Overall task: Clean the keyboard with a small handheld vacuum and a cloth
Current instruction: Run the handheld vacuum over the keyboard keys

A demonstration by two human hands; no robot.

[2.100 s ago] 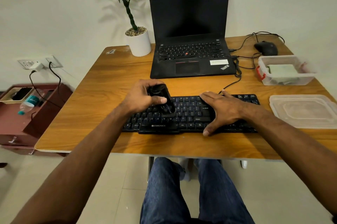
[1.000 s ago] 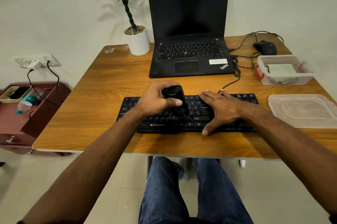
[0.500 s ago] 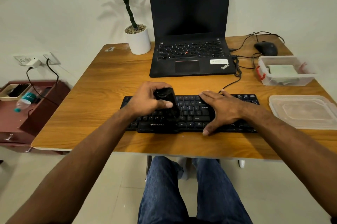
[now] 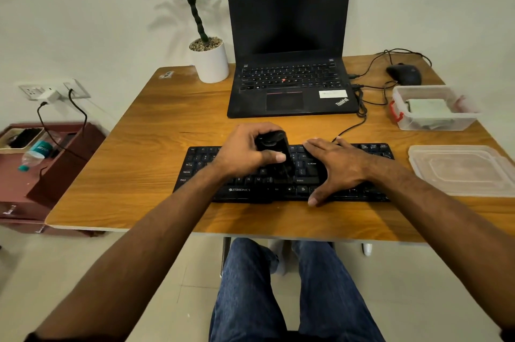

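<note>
The small handheld vacuum (image 4: 274, 156) is held in the left hand (image 4: 245, 150), nozzle down at frame centre. The keyboard (image 4: 281, 173) runs left-right; its unswept keys are pinned under the flat, empty right hand (image 4: 338, 167).

Bare forearms, no sleeves in view — hands (image 4: 245, 152) without rings; blue denim jeans (image 4: 278, 294) below.

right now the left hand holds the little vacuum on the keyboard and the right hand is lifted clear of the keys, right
Not quite. The head view shows the right hand resting flat on the keyboard, not lifted. The left hand does hold the vacuum on the keys.
</note>
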